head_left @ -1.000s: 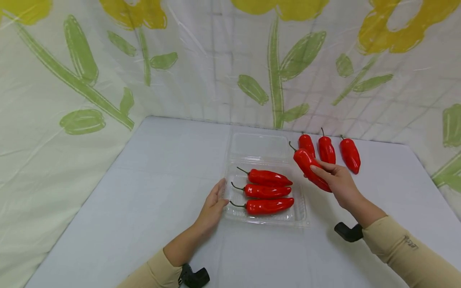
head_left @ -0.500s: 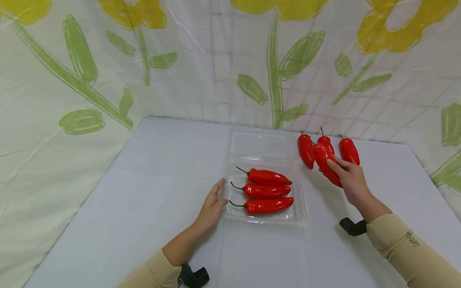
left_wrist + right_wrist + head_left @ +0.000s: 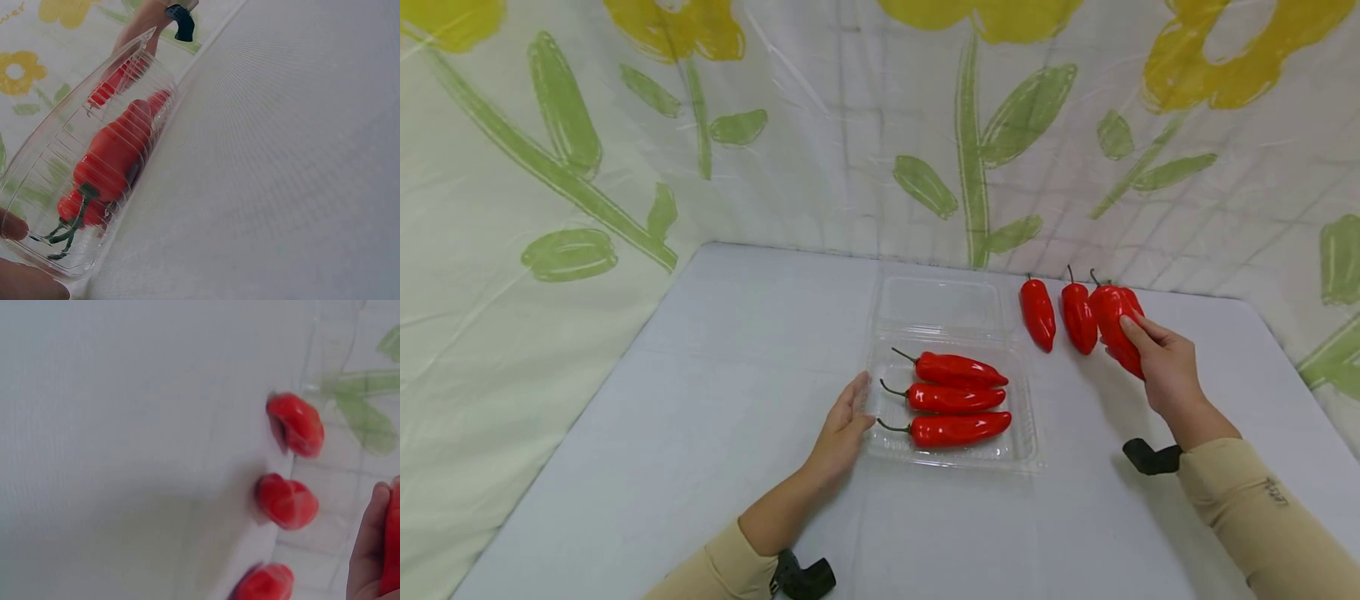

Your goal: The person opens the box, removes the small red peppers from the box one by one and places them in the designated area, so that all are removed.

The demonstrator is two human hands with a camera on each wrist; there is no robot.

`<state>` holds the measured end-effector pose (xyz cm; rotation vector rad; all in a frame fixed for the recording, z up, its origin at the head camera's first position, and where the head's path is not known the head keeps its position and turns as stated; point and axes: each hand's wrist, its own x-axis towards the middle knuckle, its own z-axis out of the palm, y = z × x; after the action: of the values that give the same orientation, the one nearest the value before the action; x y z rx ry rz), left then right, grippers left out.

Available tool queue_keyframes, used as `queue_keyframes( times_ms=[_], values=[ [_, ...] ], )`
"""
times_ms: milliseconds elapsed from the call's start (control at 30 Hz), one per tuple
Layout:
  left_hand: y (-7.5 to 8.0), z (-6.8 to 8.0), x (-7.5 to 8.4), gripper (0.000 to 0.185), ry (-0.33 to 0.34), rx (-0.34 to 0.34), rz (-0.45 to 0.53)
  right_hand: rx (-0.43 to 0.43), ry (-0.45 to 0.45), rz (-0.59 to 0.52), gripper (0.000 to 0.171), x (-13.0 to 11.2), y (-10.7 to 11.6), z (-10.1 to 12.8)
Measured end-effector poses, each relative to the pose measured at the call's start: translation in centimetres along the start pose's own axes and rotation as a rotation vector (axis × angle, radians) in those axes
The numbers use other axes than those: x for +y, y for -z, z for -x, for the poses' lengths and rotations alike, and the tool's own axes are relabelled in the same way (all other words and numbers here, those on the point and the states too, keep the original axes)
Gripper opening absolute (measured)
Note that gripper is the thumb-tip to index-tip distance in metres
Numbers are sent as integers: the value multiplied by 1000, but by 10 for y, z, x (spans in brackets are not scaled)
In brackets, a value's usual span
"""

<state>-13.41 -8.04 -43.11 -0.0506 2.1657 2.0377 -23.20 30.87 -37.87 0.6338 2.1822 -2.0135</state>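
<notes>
A clear plastic clamshell tray [image 3: 1027, 457] lies open mid-table with three red peppers [image 3: 951, 398] side by side in it. My left hand [image 3: 844, 423] rests with straight fingers against the tray's left edge; in the left wrist view its fingertips [image 3: 14, 226] touch the tray wall [image 3: 47, 169]. My right hand [image 3: 1144, 347] grips a fourth red pepper [image 3: 1108, 312] just above the table, right of the tray. Two loose peppers [image 3: 1038, 312] [image 3: 1078, 317] lie left of it. The right wrist view shows three loose peppers [image 3: 287, 501] on the table and the held pepper [image 3: 393, 550].
The tray's clear lid [image 3: 940, 304] lies flat behind it. A flower-printed plastic sheet [image 3: 850, 125] walls off the white table [image 3: 737, 375] at the back and sides. Black wrist mounts [image 3: 1150, 457] [image 3: 805, 577] sit on both arms.
My right hand has carried its pepper right and away from me, from beside the tray to the right end of the loose row. The left hand has stayed put.
</notes>
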Motion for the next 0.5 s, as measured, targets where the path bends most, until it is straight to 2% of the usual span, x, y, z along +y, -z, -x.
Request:
queue_keyframes(
  times_ms=[100, 267, 500],
  values=[
    [0, 0, 0, 59, 5, 4, -6, 13, 29, -46, 84, 3, 6, -8],
    [0, 0, 0, 60, -5, -2, 4, 65, 25, -71, 76, 3, 16, -18],
    [0, 0, 1, 59, -2, 5, -9, 182, 4, 3, 74, -1, 27, -28]
  ],
)
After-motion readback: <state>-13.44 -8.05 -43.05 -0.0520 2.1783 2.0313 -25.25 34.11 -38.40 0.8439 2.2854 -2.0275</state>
